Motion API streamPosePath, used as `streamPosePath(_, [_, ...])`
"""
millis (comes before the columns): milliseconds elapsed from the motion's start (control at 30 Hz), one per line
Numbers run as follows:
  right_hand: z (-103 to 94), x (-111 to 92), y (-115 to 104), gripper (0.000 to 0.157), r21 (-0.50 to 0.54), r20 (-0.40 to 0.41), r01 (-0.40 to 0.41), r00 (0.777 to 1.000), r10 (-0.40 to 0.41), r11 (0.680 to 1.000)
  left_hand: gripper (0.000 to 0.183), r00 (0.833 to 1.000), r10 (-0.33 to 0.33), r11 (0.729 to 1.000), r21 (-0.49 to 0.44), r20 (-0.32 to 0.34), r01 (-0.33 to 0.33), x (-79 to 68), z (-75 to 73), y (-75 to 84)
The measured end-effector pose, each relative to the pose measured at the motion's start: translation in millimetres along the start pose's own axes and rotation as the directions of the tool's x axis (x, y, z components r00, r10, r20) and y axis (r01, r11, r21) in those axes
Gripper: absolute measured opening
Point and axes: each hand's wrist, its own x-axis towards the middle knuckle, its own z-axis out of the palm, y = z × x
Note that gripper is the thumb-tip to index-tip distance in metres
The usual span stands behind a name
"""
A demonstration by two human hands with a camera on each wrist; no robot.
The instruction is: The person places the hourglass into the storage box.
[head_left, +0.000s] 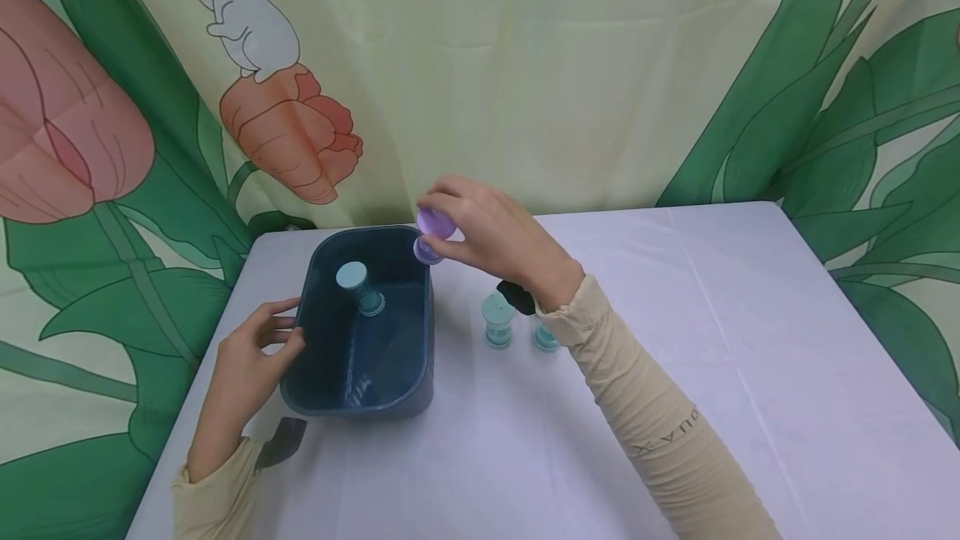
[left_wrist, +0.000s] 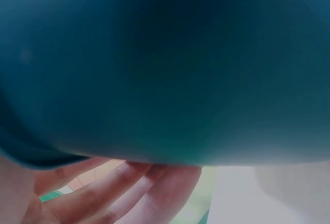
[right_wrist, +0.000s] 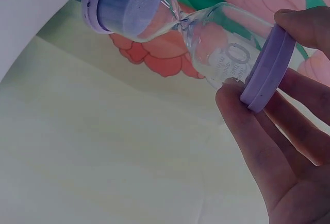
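Observation:
My right hand (head_left: 498, 232) pinches a purple-capped hourglass (right_wrist: 270, 69) by one end cap, just above the far right corner of a dark blue bin (head_left: 378, 365). The right wrist view shows its clear glass, a printed label and sand in the other end. My left hand (head_left: 255, 361) is at the bin's left side, its fingertips and thumb right at the outer wall, as the left wrist view also shows. Inside the bin, a light blue hourglass (head_left: 360, 286) stands near the back.
Right of the bin, a teal hourglass (head_left: 498, 319) stands on the white-covered table (head_left: 712, 373). Beside it is another teal hourglass (head_left: 545, 337), partly hidden by my right wrist. A printed curtain (head_left: 525, 65) hangs behind the table's far edge.

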Motion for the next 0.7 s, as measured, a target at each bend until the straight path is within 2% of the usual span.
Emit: streamPosePath(700, [10.0, 15.4, -6.5, 0.039, -0.002, 0.022, 0.015, 1.000, -0.015, 1.000, 0.046, 1.000, -0.015, 1.000, -0.002, 0.012, 0.015, 0.5, 0.3, -0.5])
